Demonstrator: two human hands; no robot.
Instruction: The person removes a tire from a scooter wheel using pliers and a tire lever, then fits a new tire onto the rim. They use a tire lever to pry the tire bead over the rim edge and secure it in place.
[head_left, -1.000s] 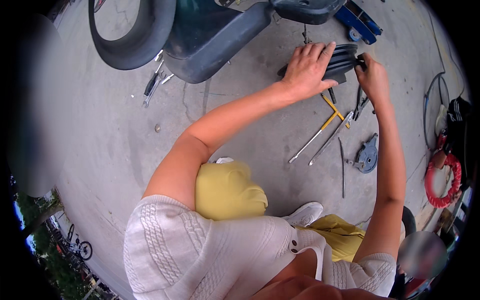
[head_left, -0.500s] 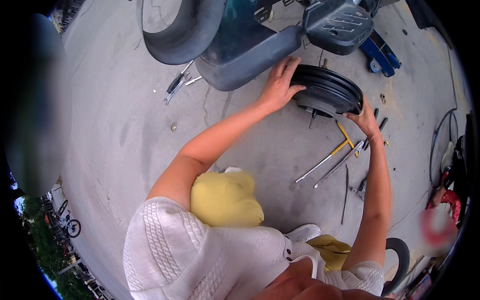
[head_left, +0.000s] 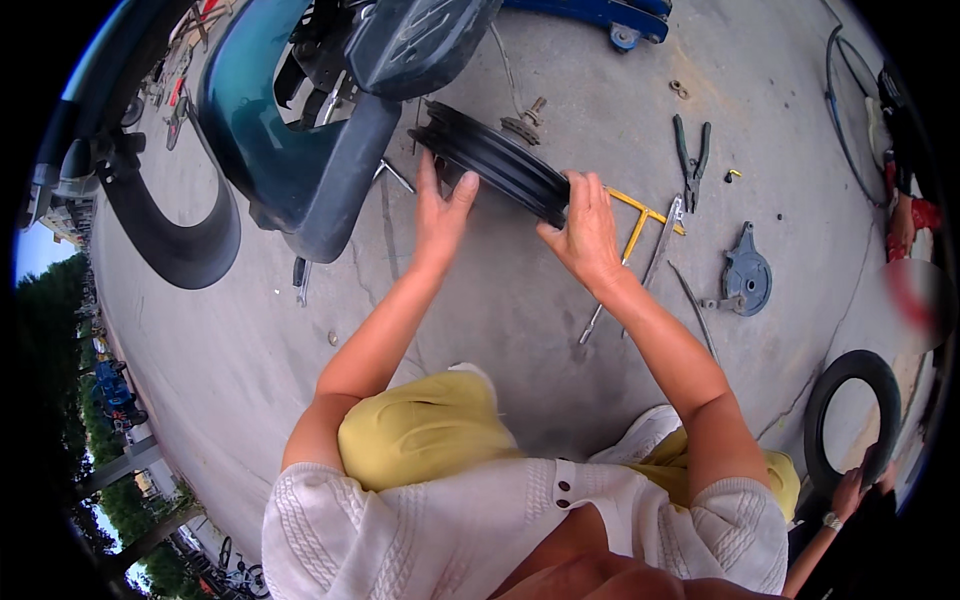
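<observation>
A black wheel rim (head_left: 500,165) is tilted on edge above the concrete, between my two hands. My right hand (head_left: 588,232) grips its right end, fingers over the outer edge and thumb on the near side. At its left end my left hand (head_left: 441,218) holds the near lower edge, thumb and forefinger apart. Just behind the rim lies a rusty threaded part (head_left: 525,124). Left of my hands stands a teal and black scooter (head_left: 255,130), its dark footboard close to my left hand. A yellow-handled wrench (head_left: 640,215) lies beside my right hand.
Pliers (head_left: 692,165), a grey brake plate (head_left: 748,275), a metal bar (head_left: 692,305) and nuts (head_left: 680,90) lie on the right. A blue jack (head_left: 600,15) is at the back. At lower right another person's hand (head_left: 847,494) touches a black tyre (head_left: 850,385).
The view has swung right, bringing the tyre and brake plate into sight. The rim has turned steeper, its open face no longer showing. My left hand has shifted from its top to its near lower edge.
</observation>
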